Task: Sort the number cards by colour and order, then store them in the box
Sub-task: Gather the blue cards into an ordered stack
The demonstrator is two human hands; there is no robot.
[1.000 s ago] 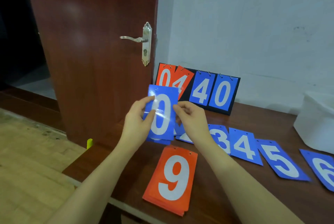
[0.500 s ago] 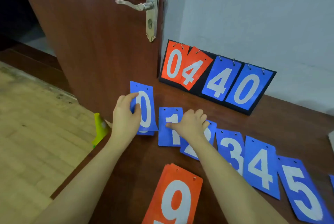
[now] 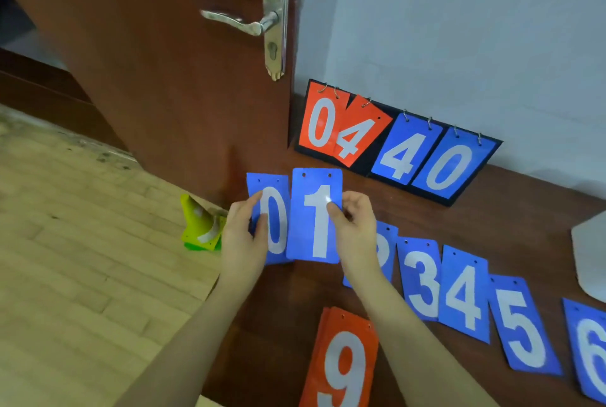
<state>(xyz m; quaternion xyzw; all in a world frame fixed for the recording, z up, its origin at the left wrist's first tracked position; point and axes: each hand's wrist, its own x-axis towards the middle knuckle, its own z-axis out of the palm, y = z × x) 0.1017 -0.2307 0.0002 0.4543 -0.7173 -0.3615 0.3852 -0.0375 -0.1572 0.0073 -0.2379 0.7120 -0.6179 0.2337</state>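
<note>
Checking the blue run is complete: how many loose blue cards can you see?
7: 0 in left hand, 1 in right hand, then 2, 3, 4, 5, 6 rightward. More may lie offscreen.

glossy blue cards [image 3: 315,219] lie on a smooth dark wood table [image 3: 511,219]; polished metal door handle [image 3: 249,24].

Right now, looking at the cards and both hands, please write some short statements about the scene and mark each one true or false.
1. The right hand holds the blue 1 card. True.
2. The left hand rests on the orange 9 card. False: it grips the blue 0 card.
3. The blue 1 card overlaps the blue 0 card's right edge. True.
4. The scoreboard against the wall reads 04 in blue, 40 in orange. False: 04 is orange, 40 is blue.
</note>
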